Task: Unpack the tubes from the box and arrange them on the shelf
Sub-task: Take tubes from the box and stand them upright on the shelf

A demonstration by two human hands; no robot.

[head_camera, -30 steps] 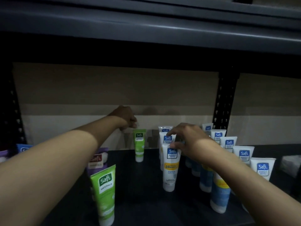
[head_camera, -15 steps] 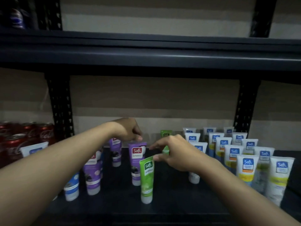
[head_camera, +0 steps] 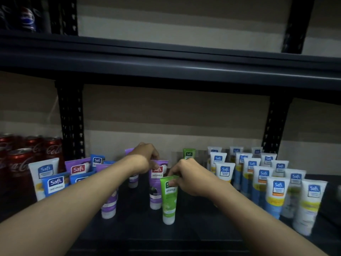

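Dark metal shelf [head_camera: 184, 237] against banded beige wall [head_camera: 175, 117]. Stands tubes [head_camera: 277, 193] cap-down, labels forward, grouped by colour, likely for display. Pinches top of green tube [head_camera: 169, 200], front centre, with right hand [head_camera: 191, 180]; grips crimp of purple tube [head_camera: 156, 185], marked Safi Naturals, with left hand [head_camera: 144, 157]. Reads Coca-Cola on cans [head_camera: 20, 163] at left

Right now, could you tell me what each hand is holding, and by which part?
The right hand pinches the front green tube by its flat top end. The left hand grips the purple tube behind it at its top edge.
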